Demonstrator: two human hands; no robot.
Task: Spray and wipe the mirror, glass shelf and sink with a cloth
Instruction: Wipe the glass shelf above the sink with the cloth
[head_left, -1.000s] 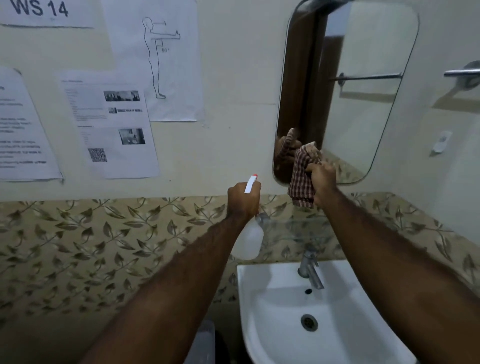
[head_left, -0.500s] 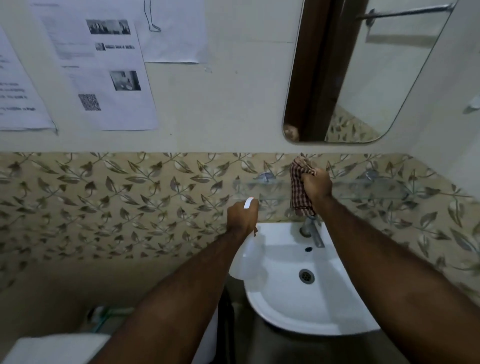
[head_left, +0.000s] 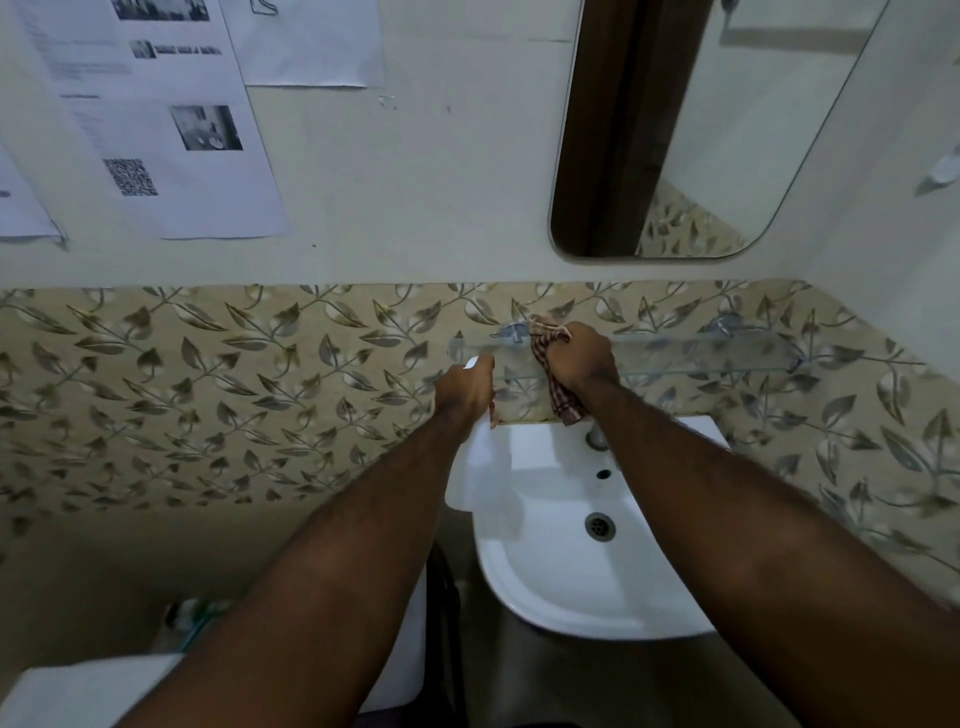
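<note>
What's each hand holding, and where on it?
Left hand grips the spray bottle at its neck; right hand grips the checked cloth bunched near its top, at the glass shelf.

Pale cream painted wall (head_left: 415, 182), upper. White printed paper sheets (head_left: 171, 130) stuck to it, left. Beige leaf-patterned tile band (head_left: 208, 374) below.

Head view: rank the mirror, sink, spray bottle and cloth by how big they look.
1. Mirror and sink: too close to rank; the mirror runs off the top edge, and the sink is partly covered.
2. Spray bottle, held by the left hand.
3. Cloth, bunched in the right hand, partly hidden.
</note>
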